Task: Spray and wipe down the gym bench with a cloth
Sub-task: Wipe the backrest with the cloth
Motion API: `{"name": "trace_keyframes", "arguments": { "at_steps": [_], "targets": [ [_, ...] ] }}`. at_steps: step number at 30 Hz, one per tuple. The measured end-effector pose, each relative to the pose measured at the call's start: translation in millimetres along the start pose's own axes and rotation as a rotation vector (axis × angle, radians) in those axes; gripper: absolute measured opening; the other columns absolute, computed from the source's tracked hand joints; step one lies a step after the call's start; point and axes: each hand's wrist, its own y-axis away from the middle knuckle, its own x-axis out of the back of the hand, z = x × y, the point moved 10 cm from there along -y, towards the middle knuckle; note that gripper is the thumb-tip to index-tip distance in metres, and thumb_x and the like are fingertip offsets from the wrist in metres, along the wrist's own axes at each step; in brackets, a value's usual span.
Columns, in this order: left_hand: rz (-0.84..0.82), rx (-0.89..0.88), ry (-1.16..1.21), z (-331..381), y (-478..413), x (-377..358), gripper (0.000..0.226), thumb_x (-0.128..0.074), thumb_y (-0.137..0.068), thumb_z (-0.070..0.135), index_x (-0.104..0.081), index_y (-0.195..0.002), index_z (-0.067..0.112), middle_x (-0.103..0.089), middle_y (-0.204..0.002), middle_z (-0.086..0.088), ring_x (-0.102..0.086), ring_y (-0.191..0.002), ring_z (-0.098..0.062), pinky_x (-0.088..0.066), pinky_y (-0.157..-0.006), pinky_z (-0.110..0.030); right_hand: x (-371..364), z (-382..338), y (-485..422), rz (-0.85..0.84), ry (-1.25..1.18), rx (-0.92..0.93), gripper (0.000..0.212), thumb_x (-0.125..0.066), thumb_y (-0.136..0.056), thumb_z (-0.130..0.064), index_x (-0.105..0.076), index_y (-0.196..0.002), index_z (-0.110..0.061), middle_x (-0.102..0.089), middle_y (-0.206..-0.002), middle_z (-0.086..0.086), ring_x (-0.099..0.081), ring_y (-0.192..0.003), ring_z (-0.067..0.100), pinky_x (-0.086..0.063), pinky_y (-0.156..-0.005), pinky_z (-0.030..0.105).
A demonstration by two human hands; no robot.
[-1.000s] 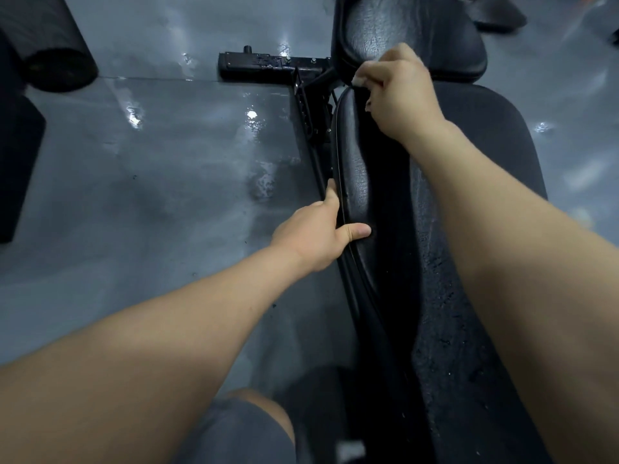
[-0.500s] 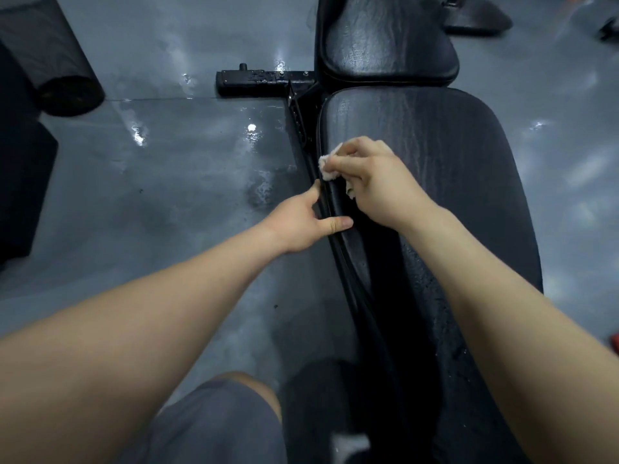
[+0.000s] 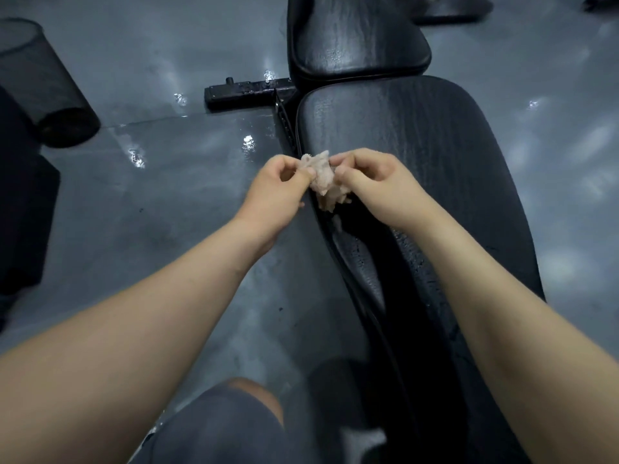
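Stretching away across the grey floor [image 3: 167, 212], the black gym bench [image 3: 418, 169] shows damp streaks on its long pad. The left hand [image 3: 273, 195], gripping the pad's left edge half a second ago, has let go and now pinches the cloth [image 3: 321, 179] together with the right hand [image 3: 378, 189]. Crumpled and pale, the cloth hangs between both hands over that edge, no longer pressed against it.

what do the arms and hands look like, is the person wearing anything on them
Both are bare: the left hand and right hand have no gloves, rings or watch in view, and no sleeves show. The only clothing visible is grey shorts at the bottom edge.
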Motion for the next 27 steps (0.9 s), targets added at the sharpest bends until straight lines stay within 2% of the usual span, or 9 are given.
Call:
{"name": "trace_keyframes", "arguments": {
  "at_steps": [2, 4, 8, 12, 14, 16, 19, 24, 27],
  "targets": [
    [0.014, -0.039, 0.066, 8, 0, 0, 0.010, -0.064, -0.093, 0.026, -0.057, -0.086, 0.023, -0.067, -0.085, -0.002, -0.061, -0.082, -0.017, -0.055, -0.081, -0.045, -1, 4, 4, -0.011, -0.106, -0.050, 0.010, -0.068, -0.096, -0.013, -0.060, -0.102, -0.010, -0.073, -0.111, -0.003, -0.073, -0.097, 0.010, -0.057, -0.083, 0.026],
    [0.005, -0.075, 0.089, 17, 3, -3, 0.015, -0.060, -0.094, 0.022, -0.050, -0.083, 0.021, -0.062, -0.074, 0.000, -0.059, -0.071, -0.015, -0.054, -0.067, -0.039, -6, 9, 6, -0.036, -0.161, -0.102, 0.028, -0.071, -0.093, -0.007, -0.059, -0.118, -0.008, -0.072, -0.096, -0.006, -0.071, -0.082, 0.002, -0.053, -0.072, 0.017],
    [0.017, -0.158, -0.028, 28, 6, -1, 0.016, -0.059, -0.093, 0.023, -0.044, -0.087, 0.023, -0.059, -0.076, -0.004, -0.057, -0.065, -0.015, -0.050, -0.056, -0.033, -5, 7, 8, -0.051, -0.048, -0.112, 0.004, -0.065, -0.093, -0.004, -0.069, -0.094, -0.004, -0.066, -0.072, -0.002, -0.057, -0.063, 0.006, -0.046, -0.062, 0.020],
    [0.037, -0.191, -0.151, 28, -2, -2, 0.016, -0.060, -0.087, 0.025, -0.055, -0.102, 0.029, -0.063, -0.077, 0.001, -0.058, -0.066, -0.011, -0.052, -0.065, -0.032, -1, 7, 8, -0.080, 0.054, -0.171, 0.014, -0.057, -0.090, -0.010, -0.069, -0.085, -0.005, -0.066, -0.067, -0.001, -0.058, -0.061, 0.009, -0.046, -0.060, 0.026],
    [0.049, -0.212, -0.232, 31, -6, -8, 0.011, -0.062, -0.091, 0.030, -0.066, -0.088, 0.020, -0.064, -0.068, 0.003, -0.054, -0.061, -0.005, -0.050, -0.062, -0.028, 0, 10, 10, -0.088, 0.093, -0.182, 0.015, -0.055, -0.091, -0.013, -0.068, -0.084, -0.007, -0.068, -0.068, 0.001, -0.060, -0.063, 0.010, -0.048, -0.064, 0.029],
    [0.095, -0.221, -0.360, 32, -11, -7, 0.050, -0.060, -0.097, 0.047, -0.053, -0.060, 0.014, -0.050, -0.051, 0.007, -0.042, -0.050, -0.003, -0.041, -0.052, -0.026, 5, 14, 11, -0.071, 0.117, -0.198, 0.013, -0.058, -0.094, -0.016, -0.067, -0.089, -0.010, -0.070, -0.071, 0.001, -0.061, -0.063, 0.008, -0.048, -0.063, 0.024],
    [0.188, -0.160, -0.485, 35, -11, -2, 0.072, -0.042, -0.103, 0.060, -0.034, -0.049, 0.012, -0.035, -0.041, 0.008, -0.034, -0.046, -0.010, -0.031, -0.053, -0.033, 7, 17, 13, -0.072, 0.069, -0.202, 0.007, -0.061, -0.095, -0.013, -0.062, -0.101, -0.016, -0.067, -0.073, 0.000, -0.056, -0.059, 0.013, -0.045, -0.057, 0.027],
    [0.197, 0.090, -0.419, 18, -14, 1, 0.066, -0.022, -0.102, 0.064, -0.055, -0.073, 0.016, -0.061, -0.089, -0.007, -0.054, -0.088, -0.026, -0.035, -0.081, -0.033, 5, 10, 10, -0.086, 0.133, -0.161, 0.029, -0.049, -0.091, -0.004, -0.067, -0.101, -0.025, -0.058, -0.067, -0.003, -0.047, -0.053, 0.012, -0.040, -0.052, 0.024],
    [0.104, 0.040, -0.438, 16, -20, -3, 0.048, -0.042, -0.100, 0.052, -0.061, -0.084, 0.011, -0.062, -0.082, 0.001, -0.057, -0.085, -0.021, -0.039, -0.071, -0.033, 28, 11, 5, 0.068, 0.262, -0.173, 0.024, -0.052, -0.089, -0.013, -0.073, -0.085, -0.021, -0.062, -0.058, -0.020, -0.050, -0.049, -0.002, -0.036, -0.050, 0.012]
  ]
}}
